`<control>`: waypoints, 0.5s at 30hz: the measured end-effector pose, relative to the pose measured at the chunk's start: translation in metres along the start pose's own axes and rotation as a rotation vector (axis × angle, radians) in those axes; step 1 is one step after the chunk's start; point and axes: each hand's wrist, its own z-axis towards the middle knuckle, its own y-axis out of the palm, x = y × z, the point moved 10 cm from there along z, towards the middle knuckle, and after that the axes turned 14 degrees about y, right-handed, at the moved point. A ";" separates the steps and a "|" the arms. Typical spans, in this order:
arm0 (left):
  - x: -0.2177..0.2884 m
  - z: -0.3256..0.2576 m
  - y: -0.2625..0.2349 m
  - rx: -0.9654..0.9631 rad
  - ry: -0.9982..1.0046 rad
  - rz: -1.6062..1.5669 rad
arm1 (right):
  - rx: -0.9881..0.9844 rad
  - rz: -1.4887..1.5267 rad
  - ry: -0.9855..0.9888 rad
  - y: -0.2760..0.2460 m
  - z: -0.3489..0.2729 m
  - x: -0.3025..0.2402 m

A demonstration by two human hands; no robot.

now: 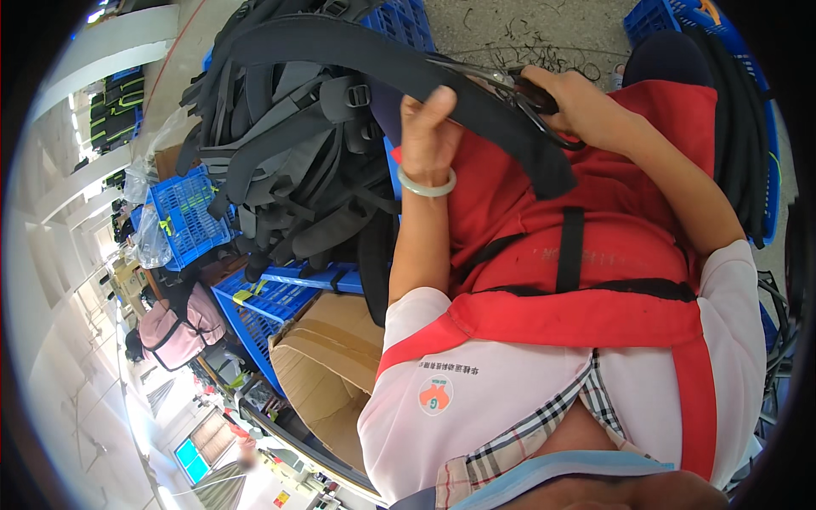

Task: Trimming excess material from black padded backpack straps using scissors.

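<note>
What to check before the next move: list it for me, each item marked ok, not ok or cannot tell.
1. Left hand has hold of the black strap: ok, the thumb lies over it.
2. Right hand has hold of the scissors: ok, it is at the black handles.
3. Scissor blades apart from the left fingers: cannot tell, the strap hides part of both.
4. Blades open or shut: cannot tell, too little of them shows.
5. Near end of the strap in view: ok, over the red apron.
6. Floor swept: not ok, dark clippings lie scattered on it.
</note>
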 end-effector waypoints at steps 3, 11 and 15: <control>0.018 0.011 -0.002 0.027 -0.002 -0.118 | -0.075 -0.008 0.168 0.002 0.002 0.006; 0.002 0.008 -0.015 0.029 0.040 0.038 | -0.074 -0.083 0.203 0.012 0.002 0.010; 0.001 0.006 -0.013 0.035 0.044 0.005 | -0.147 -0.126 0.203 0.013 0.004 0.001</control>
